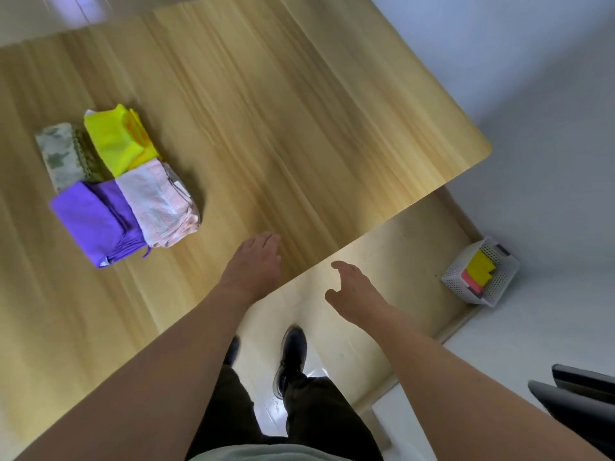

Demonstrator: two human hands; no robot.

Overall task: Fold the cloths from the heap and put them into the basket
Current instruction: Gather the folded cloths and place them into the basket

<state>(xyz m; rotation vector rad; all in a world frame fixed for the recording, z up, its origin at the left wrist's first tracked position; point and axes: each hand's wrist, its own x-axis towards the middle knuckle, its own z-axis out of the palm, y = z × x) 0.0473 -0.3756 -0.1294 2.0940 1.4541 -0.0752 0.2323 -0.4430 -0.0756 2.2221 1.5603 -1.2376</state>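
Note:
Folded cloths lie together on the left of the wooden table (299, 111): a yellow one (116, 141), a camouflage one (61, 154), a purple one (96, 221) and a pale pink one (159, 204). My left hand (256, 264) lies flat over the table near its front edge, fingers straight, holding nothing. My right hand (352, 291) hovers past the table edge above the floor, fingers loosely spread and empty. A white perforated basket (459, 277) stands on the floor at the right. It holds a folded yellow cloth (481, 266) and a pink one (472, 284).
My feet in dark shoes (293, 357) stand on the pale floor below the table edge. A dark chair or panel (579, 394) shows at the lower right. The rounded table corner (482, 151) lies above the basket.

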